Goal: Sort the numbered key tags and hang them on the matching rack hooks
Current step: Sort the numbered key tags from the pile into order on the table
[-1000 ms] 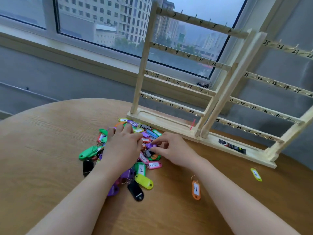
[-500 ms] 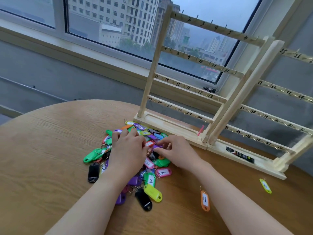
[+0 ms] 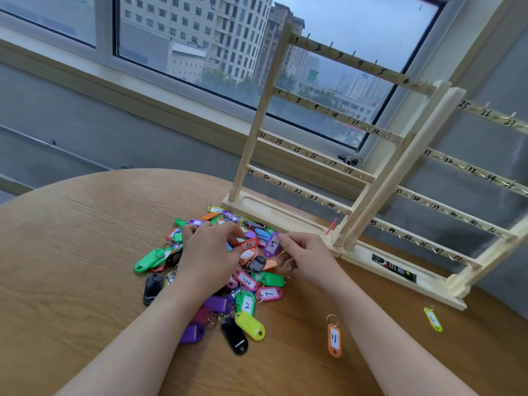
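Round wood-grain table [image 3: 71,252]. Behind it a grey wall [image 3: 85,124] with a pale sill [image 3: 143,78] under a dark-framed window [image 3: 114,27]. Outside: tall pale high-rise [image 3: 200,27], lower building [image 3: 185,61], trees [image 3: 225,81], hazy sky [image 3: 357,24]. Small dark tangled object [image 3: 347,160] on the sill, can't tell what. Black label [image 3: 394,268] lying flat near the table's right edge.
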Action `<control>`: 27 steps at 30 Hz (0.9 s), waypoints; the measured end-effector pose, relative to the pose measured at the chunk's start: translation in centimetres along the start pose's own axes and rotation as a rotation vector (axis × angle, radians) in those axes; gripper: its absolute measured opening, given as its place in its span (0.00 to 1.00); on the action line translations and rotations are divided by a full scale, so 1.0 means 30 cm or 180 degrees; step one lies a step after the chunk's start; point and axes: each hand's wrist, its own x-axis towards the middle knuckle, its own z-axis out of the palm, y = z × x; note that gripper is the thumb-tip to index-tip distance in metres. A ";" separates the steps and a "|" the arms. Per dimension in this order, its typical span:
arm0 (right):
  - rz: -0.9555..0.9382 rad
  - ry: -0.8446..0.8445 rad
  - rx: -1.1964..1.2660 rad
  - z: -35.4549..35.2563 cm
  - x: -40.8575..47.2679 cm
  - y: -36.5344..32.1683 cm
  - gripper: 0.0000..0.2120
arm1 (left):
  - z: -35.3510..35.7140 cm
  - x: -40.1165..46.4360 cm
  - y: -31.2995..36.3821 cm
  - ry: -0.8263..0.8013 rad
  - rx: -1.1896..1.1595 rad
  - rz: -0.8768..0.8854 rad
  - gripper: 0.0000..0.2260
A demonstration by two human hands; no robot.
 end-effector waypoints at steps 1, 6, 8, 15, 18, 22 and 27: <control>0.0085 -0.0019 0.0218 -0.007 -0.010 0.001 0.13 | -0.003 0.001 0.002 0.0002 -0.0070 -0.0022 0.06; 0.0151 0.0084 0.0613 -0.055 -0.058 0.008 0.11 | -0.030 -0.011 0.043 0.0061 -0.0280 0.0209 0.05; 0.0126 0.0149 0.0534 -0.082 -0.086 0.012 0.10 | -0.040 -0.025 0.063 0.0112 -0.0367 0.0251 0.04; 0.0022 0.0329 0.0286 -0.184 -0.200 0.035 0.10 | -0.064 -0.079 0.119 0.0017 -0.0594 0.0348 0.08; 0.0044 0.0369 0.0163 -0.224 -0.259 0.068 0.09 | -0.072 -0.109 0.143 -0.0129 -0.0811 0.0369 0.03; 0.0221 0.0686 0.0279 -0.299 -0.340 0.144 0.09 | -0.067 -0.159 0.192 -0.0165 -0.0880 0.0467 0.08; 0.0438 0.1054 0.0553 -0.429 -0.409 0.231 0.10 | -0.055 -0.213 0.248 -0.0201 -0.0837 0.0649 0.18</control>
